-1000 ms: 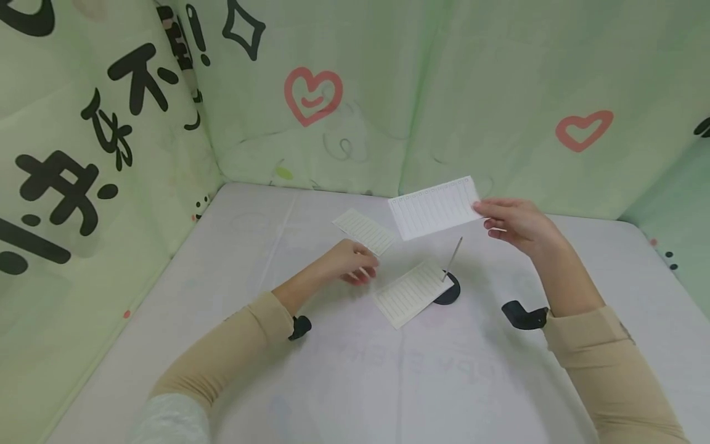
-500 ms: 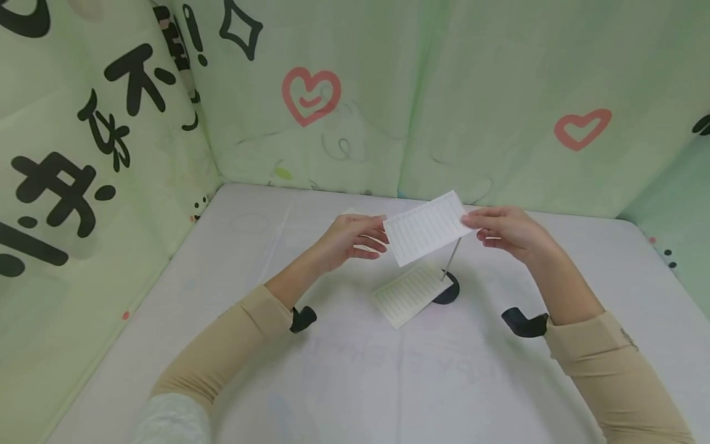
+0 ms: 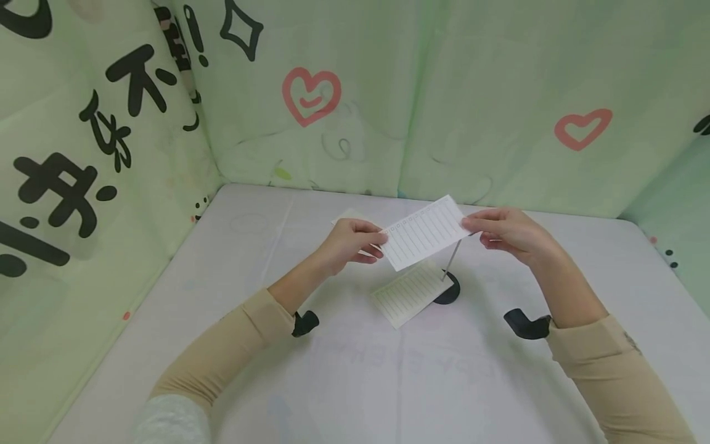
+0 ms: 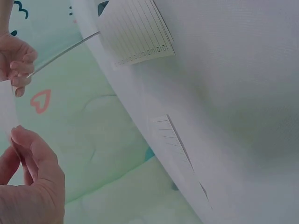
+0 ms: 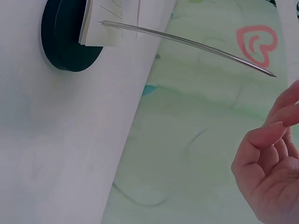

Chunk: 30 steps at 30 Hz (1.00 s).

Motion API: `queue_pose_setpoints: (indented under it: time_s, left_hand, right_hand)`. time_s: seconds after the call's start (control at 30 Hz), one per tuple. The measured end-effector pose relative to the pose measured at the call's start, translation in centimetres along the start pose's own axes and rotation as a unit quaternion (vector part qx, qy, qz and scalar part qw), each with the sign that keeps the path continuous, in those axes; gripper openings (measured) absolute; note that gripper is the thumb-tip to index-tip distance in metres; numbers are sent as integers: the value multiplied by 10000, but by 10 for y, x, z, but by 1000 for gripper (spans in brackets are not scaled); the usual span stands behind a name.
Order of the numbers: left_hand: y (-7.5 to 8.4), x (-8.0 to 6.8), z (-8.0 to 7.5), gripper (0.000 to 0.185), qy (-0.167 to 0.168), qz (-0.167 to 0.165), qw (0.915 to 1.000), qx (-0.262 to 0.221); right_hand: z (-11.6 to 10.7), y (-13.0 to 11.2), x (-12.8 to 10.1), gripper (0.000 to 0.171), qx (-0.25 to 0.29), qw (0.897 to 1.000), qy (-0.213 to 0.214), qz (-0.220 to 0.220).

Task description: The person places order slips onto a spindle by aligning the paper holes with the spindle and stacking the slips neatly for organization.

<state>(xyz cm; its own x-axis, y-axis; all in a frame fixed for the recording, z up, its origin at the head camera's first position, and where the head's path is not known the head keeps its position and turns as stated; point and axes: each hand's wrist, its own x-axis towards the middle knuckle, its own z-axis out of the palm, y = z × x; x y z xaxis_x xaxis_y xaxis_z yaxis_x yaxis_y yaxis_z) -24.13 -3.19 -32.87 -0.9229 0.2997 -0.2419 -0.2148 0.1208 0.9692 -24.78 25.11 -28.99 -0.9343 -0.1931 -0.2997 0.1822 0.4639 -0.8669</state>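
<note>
Head view: both hands pinch a lined slip, left hand on its left end, right hand on its right. Its long axis spans between them, directly above the spike, right hand nearer.

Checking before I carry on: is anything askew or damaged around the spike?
Nothing looks damaged. The spike leans instead of standing upright, with a stack of slips impaled at its base. Both hands hold one slip above it, and another slip lies loose behind the left hand.
</note>
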Motion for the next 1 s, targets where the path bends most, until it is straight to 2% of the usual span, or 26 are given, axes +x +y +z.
queue_pose_setpoints:
  time_s: [0.17, 0.3, 0.4, 0.7, 1.0]
  left_hand:
    - [-2, 0, 0, 23, 37, -154, 9999, -42]
    - [-7, 0, 0, 23, -135, -382, 9990, -174]
    - [-11, 1, 1, 24, -299, -501, 9981, -193]
    - [-17, 2, 5, 26, -451, -719, 9964, -60]
    - [-24, 4, 6, 28, -396, -849, 9955, -148]
  right_hand:
    - [-5, 4, -3, 16, -22, 9999, -108, -107]
    - [-6, 7, -3, 17, -10, 9998, -208, -41]
    - [-6, 11, -3, 10, 150, 9993, -348, 53]
    - [-7, 20, 1, 19, 744, 9939, -741, 335]
    - [-5, 25, 7, 21, 894, 9918, -848, 343]
